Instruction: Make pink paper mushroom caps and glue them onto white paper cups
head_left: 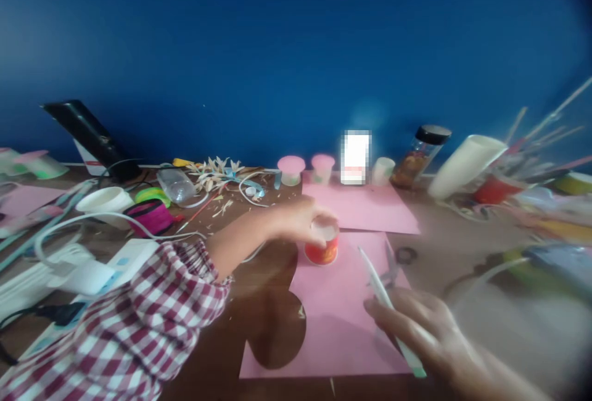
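Observation:
My left hand (pixel 303 219) is closed around the rim of a red round tub (pixel 324 254) with yellow print. The tub stands upright on a pink paper sheet (pixel 337 321) whose left side has round pieces cut out of it. In my right hand (pixel 425 327) is a slim white pen-like tool (pixel 377 277) with a pale green end; its tapered tip points up and away, above the sheet's right part. Just behind it lie scissors (pixel 393 262), partly hidden by the tool and blurred.
A second pink sheet (pixel 365 210) lies behind, near pink-topped cups (pixel 291 169) and a blurred-out bright screen (pixel 355 157). At right stand a black-lidded jar (pixel 420 154) and a white cylinder (pixel 467 166). Cables, a power strip (pixel 132 259) and a magenta pouch (pixel 150 216) crowd the left.

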### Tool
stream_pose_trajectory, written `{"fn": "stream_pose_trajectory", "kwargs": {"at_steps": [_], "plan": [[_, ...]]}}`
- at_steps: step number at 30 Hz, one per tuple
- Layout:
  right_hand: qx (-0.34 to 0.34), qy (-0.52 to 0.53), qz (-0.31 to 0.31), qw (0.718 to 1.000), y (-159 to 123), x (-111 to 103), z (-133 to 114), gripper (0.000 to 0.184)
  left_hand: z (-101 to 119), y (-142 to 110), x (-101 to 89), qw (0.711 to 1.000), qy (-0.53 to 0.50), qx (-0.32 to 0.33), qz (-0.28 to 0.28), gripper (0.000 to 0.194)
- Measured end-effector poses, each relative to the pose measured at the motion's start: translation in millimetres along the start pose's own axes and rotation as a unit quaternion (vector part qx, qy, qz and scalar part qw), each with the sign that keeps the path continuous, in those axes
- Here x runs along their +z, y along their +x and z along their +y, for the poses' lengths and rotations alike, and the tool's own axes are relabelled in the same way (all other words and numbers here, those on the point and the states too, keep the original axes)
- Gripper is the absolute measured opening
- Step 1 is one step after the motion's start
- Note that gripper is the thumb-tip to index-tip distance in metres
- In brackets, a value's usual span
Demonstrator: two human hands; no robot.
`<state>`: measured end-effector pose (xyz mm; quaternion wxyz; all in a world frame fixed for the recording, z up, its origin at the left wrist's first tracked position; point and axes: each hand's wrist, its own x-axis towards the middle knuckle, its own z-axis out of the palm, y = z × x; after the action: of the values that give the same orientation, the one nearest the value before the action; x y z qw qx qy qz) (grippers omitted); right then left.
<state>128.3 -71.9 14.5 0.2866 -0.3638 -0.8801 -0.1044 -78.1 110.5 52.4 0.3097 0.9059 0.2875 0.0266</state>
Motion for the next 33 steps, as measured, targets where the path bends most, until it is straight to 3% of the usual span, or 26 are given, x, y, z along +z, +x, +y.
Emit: {"fn": "stream_pose_trajectory", "kwargs": {"at_steps": [5,9,12,15,17,21,24,28,33], "plan": [[0.036,0.011,0.022,0.999,-26.8,10.0,18.8,0.026,-5.0,-6.2,2.1,0.987,-0.111,0.016,0.118,0.053],[0.097,-0.006,0.062,0.993,-38.3,16.1,34.8,0.031,-12.7,-11.2,5.1,0.928,-0.228,0.013,0.296,0.057],[0.157,-0.029,0.071,0.985,-38.8,20.9,48.4,0.037,-14.0,-13.1,13.1,0.839,-0.381,-0.046,0.386,0.047],[0.197,-0.055,0.057,0.977,-33.7,27.1,60.6,0.049,-11.9,-11.5,26.1,0.674,-0.598,-0.099,0.423,0.029],[0.221,-0.065,0.036,0.973,-30.2,30.3,66.6,0.055,-10.1,-8.6,36.1,0.631,-0.633,-0.133,0.429,0.021],[0.24,-0.038,0.012,0.97,-30.3,31.8,73.2,0.054,-3.9,2.7,53.5,0.609,-0.661,-0.168,0.405,0.035],[0.245,-0.002,0.029,0.969,-34.6,30.6,74.5,0.049,5.0,17.2,60.9,0.609,-0.677,-0.161,0.38,0.049],[0.261,0.057,0.084,0.96,-38.9,32.7,75.0,0.042,17.0,42.0,64.9,0.624,-0.688,-0.125,0.348,0.063],[0.284,0.092,0.126,0.946,-41.8,36.5,80.2,0.036,22.3,64.2,66.3,0.656,-0.674,-0.088,0.328,0.053]]}}
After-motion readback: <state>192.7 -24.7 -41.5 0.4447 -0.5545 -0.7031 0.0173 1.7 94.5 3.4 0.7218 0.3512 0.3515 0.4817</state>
